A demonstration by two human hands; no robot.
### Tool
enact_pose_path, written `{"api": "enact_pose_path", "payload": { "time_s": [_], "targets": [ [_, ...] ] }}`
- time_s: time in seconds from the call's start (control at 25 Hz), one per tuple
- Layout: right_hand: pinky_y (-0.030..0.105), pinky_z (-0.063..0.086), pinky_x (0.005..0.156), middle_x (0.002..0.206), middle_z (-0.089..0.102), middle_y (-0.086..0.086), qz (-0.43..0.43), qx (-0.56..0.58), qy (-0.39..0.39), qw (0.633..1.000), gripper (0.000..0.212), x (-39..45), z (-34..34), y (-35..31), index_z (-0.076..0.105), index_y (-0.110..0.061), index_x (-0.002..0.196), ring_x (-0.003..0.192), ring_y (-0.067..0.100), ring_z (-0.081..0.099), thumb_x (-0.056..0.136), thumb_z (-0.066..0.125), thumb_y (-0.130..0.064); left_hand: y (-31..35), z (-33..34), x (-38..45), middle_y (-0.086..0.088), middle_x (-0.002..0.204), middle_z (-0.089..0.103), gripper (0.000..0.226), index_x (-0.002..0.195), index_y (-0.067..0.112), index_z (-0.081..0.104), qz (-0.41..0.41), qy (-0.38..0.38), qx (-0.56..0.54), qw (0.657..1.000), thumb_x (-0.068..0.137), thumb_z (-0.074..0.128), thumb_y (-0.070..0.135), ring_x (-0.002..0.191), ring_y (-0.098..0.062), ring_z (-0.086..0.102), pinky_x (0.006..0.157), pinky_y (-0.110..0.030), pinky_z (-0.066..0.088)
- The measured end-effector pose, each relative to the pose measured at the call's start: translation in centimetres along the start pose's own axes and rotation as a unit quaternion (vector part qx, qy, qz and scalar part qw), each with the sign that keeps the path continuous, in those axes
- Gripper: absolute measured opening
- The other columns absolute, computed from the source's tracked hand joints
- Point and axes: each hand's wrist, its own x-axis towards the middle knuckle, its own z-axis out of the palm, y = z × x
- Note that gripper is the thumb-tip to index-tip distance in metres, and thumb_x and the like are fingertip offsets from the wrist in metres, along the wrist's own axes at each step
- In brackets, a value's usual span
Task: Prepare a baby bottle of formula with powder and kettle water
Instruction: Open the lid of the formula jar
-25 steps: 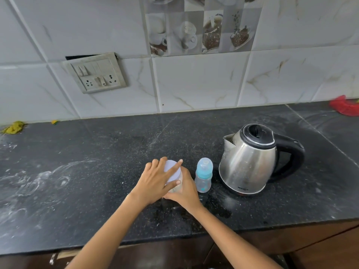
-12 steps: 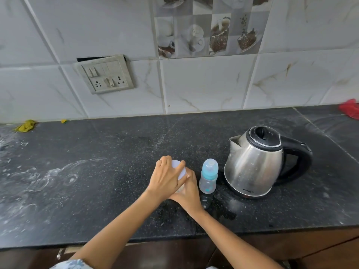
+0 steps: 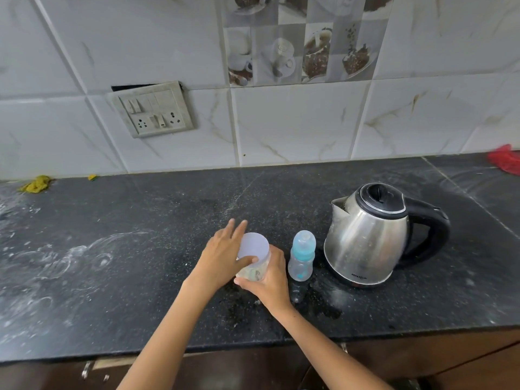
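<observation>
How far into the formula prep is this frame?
Early. Done: nothing visible; the baby bottle stands capped and looks empty. In hand: the right hand grips the powder jar while the left hand works its white lid. Left: adding powder, pouring from the closed kettle, then mixing.

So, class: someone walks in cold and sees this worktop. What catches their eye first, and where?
Probably the steel kettle standing right of centre on the black worktop. Next, both hands at the front: the right hand grips a clear jar, the left hand on its white lid. A baby bottle stands between.
</observation>
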Motion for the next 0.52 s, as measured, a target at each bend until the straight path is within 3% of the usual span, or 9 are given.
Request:
{"api": "enact_pose_path", "payload": {
  "time_s": [0.04, 0.08, 0.16, 0.24, 0.32, 0.36, 0.44, 0.52],
  "targets": [
    [0.021, 0.044, 0.090, 0.119, 0.044, -0.006, 0.002, 0.000, 0.000, 1.000, 0.095, 0.0, -0.1, -0.1, 0.042, -0.015, 0.124, 0.111, 0.007, 0.044, 0.047, 0.085, -0.050, 0.0, -0.5, 0.2, -0.008, 0.159, 0.008, 0.079, 0.151, 0.019, 0.014, 0.048, -0.049, -0.073, 0.995, 0.090, 0.061, 0.037, 0.145, -0.024, 0.014, 0.115, -0.037, 0.021],
    [0.024, 0.046, 0.090, 0.119, 0.046, -0.004, 0.005, 0.002, 0.000, 1.000, 0.094, 0.0, -0.1, -0.1, 0.043, -0.015, 0.123, 0.111, 0.007, 0.044, 0.047, 0.086, -0.048, 0.1, -0.9, 0.5, -0.003, 0.160, 0.004, 0.083, 0.151, 0.024, 0.010, 0.082, -0.091, -0.103, 0.987, 0.089, 0.064, 0.028, 0.146, -0.019, 0.008, 0.117, -0.035, 0.016],
    [0.031, 0.049, 0.090, 0.119, 0.047, -0.003, 0.013, 0.007, -0.004, 1.000, 0.093, 0.0, -0.2, -0.1, 0.043, -0.016, 0.122, 0.113, 0.011, 0.047, 0.046, 0.087, -0.046, 0.4, -1.1, 1.1, -0.001, 0.157, 0.023, 0.083, 0.149, 0.026, 0.022, 0.095, -0.102, -0.055, 0.989, 0.083, 0.071, 0.026, 0.143, -0.018, 0.019, 0.113, -0.035, 0.025],
    [0.029, 0.049, 0.090, 0.119, 0.045, -0.005, 0.020, 0.003, -0.006, 1.000, 0.094, 0.0, -0.3, -0.3, 0.041, -0.019, 0.122, 0.112, 0.010, 0.046, 0.045, 0.086, -0.048, 0.3, -1.5, 1.7, -0.001, 0.140, 0.047, 0.079, 0.142, 0.025, 0.036, 0.037, -0.050, 0.000, 0.998, 0.075, 0.075, 0.039, 0.129, -0.021, 0.041, 0.096, -0.036, 0.042],
    [0.023, 0.047, 0.090, 0.119, 0.045, -0.007, 0.027, -0.001, -0.008, 1.000, 0.095, 0.0, -0.5, -0.3, 0.039, -0.022, 0.122, 0.111, 0.008, 0.046, 0.044, 0.085, -0.051, 0.3, -2.1, 2.0, -0.001, 0.124, 0.058, 0.073, 0.132, 0.024, 0.045, -0.016, -0.030, 0.053, 0.998, 0.070, 0.077, 0.047, 0.112, -0.022, 0.054, 0.080, -0.032, 0.044],
    [0.021, 0.046, 0.090, 0.120, 0.045, -0.007, 0.029, -0.002, -0.010, 1.000, 0.096, 0.1, -0.5, -0.3, 0.038, -0.023, 0.123, 0.111, 0.008, 0.047, 0.044, 0.085, -0.051, 0.4, -2.2, 2.0, -0.001, 0.124, 0.058, 0.075, 0.133, 0.025, 0.044, -0.020, -0.033, 0.073, 0.997, 0.069, 0.078, 0.045, 0.111, -0.022, 0.054, 0.079, -0.032, 0.044],
    [0.021, 0.046, 0.092, 0.121, 0.046, -0.006, 0.028, -0.004, -0.012, 1.000, 0.096, 0.1, -0.7, -0.2, 0.038, -0.022, 0.123, 0.113, 0.009, 0.048, 0.044, 0.085, -0.051, 0.3, -1.8, 2.2, -0.002, 0.143, 0.045, 0.088, 0.145, 0.029, 0.029, 0.019, -0.064, 0.050, 0.997, 0.073, 0.079, 0.032, 0.128, -0.024, 0.043, 0.095, -0.037, 0.042],
    [0.026, 0.048, 0.092, 0.121, 0.047, -0.004, 0.029, 0.000, -0.016, 0.999, 0.096, 0.2, -0.7, -0.2, 0.039, -0.020, 0.124, 0.113, 0.011, 0.049, 0.045, 0.086, -0.049, 0.4, -1.8, 2.4, -0.003, 0.156, 0.024, 0.089, 0.148, 0.035, 0.020, 0.081, -0.118, -0.011, 0.990, 0.079, 0.074, 0.017, 0.143, -0.023, 0.022, 0.111, -0.040, 0.026]
  ]
}}
